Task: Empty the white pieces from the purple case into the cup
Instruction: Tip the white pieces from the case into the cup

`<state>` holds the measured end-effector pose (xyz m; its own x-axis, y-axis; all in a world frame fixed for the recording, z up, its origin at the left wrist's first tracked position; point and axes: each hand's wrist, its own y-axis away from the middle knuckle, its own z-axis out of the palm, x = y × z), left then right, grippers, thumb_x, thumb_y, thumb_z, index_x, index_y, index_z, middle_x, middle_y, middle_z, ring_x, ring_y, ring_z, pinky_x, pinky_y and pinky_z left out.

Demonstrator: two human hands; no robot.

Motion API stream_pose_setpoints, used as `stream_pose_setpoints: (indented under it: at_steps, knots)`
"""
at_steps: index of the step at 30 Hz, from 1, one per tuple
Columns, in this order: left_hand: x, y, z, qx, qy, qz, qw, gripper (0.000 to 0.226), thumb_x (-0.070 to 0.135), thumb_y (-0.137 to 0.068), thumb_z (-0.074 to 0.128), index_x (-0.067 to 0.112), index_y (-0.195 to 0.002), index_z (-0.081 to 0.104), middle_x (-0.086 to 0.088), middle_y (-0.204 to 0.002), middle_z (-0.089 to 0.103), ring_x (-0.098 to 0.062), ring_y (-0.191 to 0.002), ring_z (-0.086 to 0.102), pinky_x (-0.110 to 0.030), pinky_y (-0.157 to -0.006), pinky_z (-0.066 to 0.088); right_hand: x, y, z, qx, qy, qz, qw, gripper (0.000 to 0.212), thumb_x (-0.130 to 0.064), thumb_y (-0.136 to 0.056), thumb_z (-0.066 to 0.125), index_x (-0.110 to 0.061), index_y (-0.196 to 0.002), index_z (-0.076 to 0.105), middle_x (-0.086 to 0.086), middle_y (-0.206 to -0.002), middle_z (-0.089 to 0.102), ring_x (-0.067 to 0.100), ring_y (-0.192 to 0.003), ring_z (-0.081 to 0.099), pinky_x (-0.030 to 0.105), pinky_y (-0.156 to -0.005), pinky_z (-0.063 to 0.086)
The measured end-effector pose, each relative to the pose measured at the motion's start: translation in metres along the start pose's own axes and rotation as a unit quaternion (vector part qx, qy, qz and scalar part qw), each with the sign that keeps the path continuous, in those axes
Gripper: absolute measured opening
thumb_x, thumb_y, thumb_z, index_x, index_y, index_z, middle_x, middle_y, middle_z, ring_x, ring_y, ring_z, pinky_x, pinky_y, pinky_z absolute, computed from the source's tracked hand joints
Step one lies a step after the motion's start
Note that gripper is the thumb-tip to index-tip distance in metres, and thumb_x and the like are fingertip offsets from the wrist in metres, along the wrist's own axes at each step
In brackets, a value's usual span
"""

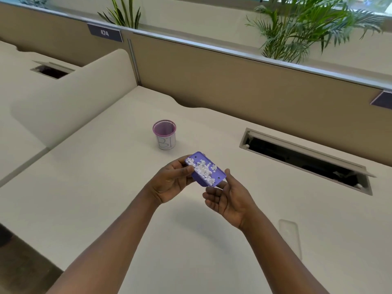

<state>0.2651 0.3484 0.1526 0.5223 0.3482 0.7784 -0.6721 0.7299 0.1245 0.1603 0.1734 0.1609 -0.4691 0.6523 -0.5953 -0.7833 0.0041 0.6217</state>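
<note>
A purple case [219, 177], shallow and rectangular, is held above the desk between both hands, its open side up. Small white pieces [202, 169] lie heaped inside it. My left hand [171, 182] grips the case's near-left end, thumb on the rim. My right hand [230, 199] supports the right end from below, palm up, with fingertips at the case's edge. A cup [165, 134] with a pink mesh rim and a white paper label stands upright on the desk just beyond the case, slightly to the left. I cannot see anything inside the cup.
A clear flat lid [290, 234] lies on the desk at the right, near my right forearm. An open cable slot [305, 160] runs along the right. A padded divider [70, 98] stands on the left, with a partition wall [233, 81] behind.
</note>
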Motion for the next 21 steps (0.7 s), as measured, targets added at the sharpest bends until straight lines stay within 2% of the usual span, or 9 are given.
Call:
stream_pose_setpoints:
  at_steps: [2, 4, 6, 8, 11, 13, 16, 18, 21]
  knots:
    - [0.012, -0.006, -0.016, 0.027, 0.009, 0.015, 0.999, 0.043, 0.012, -0.086, 0.068, 0.009, -0.129, 0.062, -0.013, -0.127, 0.07, -0.026, -0.113, 0.067, -0.032, -0.092, 0.057, 0.001, -0.018, 0.009, 0.072, 0.015, -0.056, 0.996, 0.037, -0.04, -0.099, 0.059, -0.005, -0.103, 0.07, 0.011, -0.075, 0.064, 0.021, -0.06, 0.066, 0.032, -0.058, 0.059]
    - [0.024, -0.011, -0.03, 0.043, 0.016, 0.031, 0.998, 0.042, 0.01, -0.087, 0.065, 0.008, -0.129, 0.061, -0.012, -0.124, 0.071, -0.025, -0.111, 0.068, -0.032, -0.089, 0.058, 0.002, -0.036, 0.014, 0.12, 0.073, -0.104, 0.985, 0.017, -0.022, -0.097, 0.065, -0.008, -0.105, 0.07, 0.007, -0.077, 0.059, 0.018, -0.062, 0.059, 0.031, -0.06, 0.058]
    - [0.035, -0.016, -0.047, 0.056, 0.011, 0.048, 0.997, 0.039, 0.005, -0.093, 0.057, 0.006, -0.132, 0.058, -0.013, -0.125, 0.069, -0.026, -0.113, 0.067, -0.033, -0.093, 0.058, 0.003, -0.052, 0.022, 0.138, 0.143, -0.14, 0.97, 0.016, -0.012, -0.097, 0.061, -0.012, -0.111, 0.068, 0.007, -0.084, 0.061, 0.017, -0.069, 0.059, 0.029, -0.064, 0.058]
    - [0.048, -0.022, -0.062, 0.073, 0.0, 0.065, 0.995, 0.043, 0.003, -0.095, 0.054, 0.003, -0.137, 0.052, -0.016, -0.129, 0.066, -0.027, -0.115, 0.065, -0.034, -0.097, 0.057, 0.004, -0.067, 0.033, 0.139, 0.194, -0.158, 0.958, 0.019, -0.01, -0.095, 0.059, -0.018, -0.11, 0.067, 0.01, -0.097, 0.066, 0.019, -0.079, 0.063, 0.032, -0.071, 0.06]
    - [0.066, -0.031, -0.08, 0.098, -0.006, 0.086, 0.991, 0.051, 0.006, -0.092, 0.056, -0.001, -0.141, 0.047, -0.018, -0.134, 0.061, -0.028, -0.118, 0.062, -0.034, -0.099, 0.055, 0.009, -0.086, 0.048, 0.124, 0.285, -0.163, 0.936, 0.02, -0.022, -0.091, 0.067, -0.027, -0.111, 0.064, 0.008, -0.115, 0.068, 0.017, -0.093, 0.064, 0.034, -0.082, 0.055]
    - [0.077, -0.036, -0.092, 0.112, -0.008, 0.096, 0.989, 0.052, 0.006, -0.092, 0.056, -0.002, -0.141, 0.046, -0.019, -0.135, 0.06, -0.028, -0.119, 0.062, -0.035, -0.099, 0.055, 0.016, -0.101, 0.056, 0.117, 0.379, -0.173, 0.901, 0.034, -0.036, -0.088, 0.071, -0.032, -0.119, 0.061, 0.002, -0.124, 0.062, 0.016, -0.104, 0.06, 0.031, -0.086, 0.051]
    - [0.091, -0.041, -0.109, 0.132, -0.02, 0.105, 0.985, 0.049, 0.006, -0.089, 0.06, -0.001, -0.137, 0.05, -0.017, -0.131, 0.063, -0.027, -0.116, 0.064, -0.034, -0.094, 0.057, 0.028, -0.124, 0.06, 0.106, 0.557, -0.178, 0.805, 0.064, -0.049, -0.085, 0.071, -0.03, -0.141, 0.046, 0.007, -0.147, 0.045, 0.023, -0.132, 0.045, 0.035, -0.107, 0.039]
    - [0.1, -0.045, -0.116, 0.145, -0.028, 0.109, 0.983, 0.052, 0.006, -0.087, 0.061, -0.001, -0.137, 0.05, -0.018, -0.132, 0.062, -0.029, -0.117, 0.063, -0.036, -0.099, 0.056, 0.038, -0.136, 0.059, 0.09, 0.641, -0.152, 0.747, 0.084, -0.056, -0.084, 0.069, -0.028, -0.154, 0.031, 0.014, -0.165, 0.021, 0.03, -0.152, 0.018, 0.041, -0.122, 0.022]
    - [0.116, -0.053, -0.131, 0.167, -0.031, 0.11, 0.979, 0.051, 0.005, -0.088, 0.061, 0.0, -0.138, 0.049, -0.02, -0.135, 0.059, -0.031, -0.122, 0.059, -0.037, -0.102, 0.053, 0.052, -0.153, 0.059, 0.082, 0.713, -0.136, 0.683, 0.101, -0.064, -0.082, 0.065, -0.03, -0.16, 0.012, 0.014, -0.17, -0.01, 0.031, -0.156, -0.012, 0.049, -0.125, -0.001]
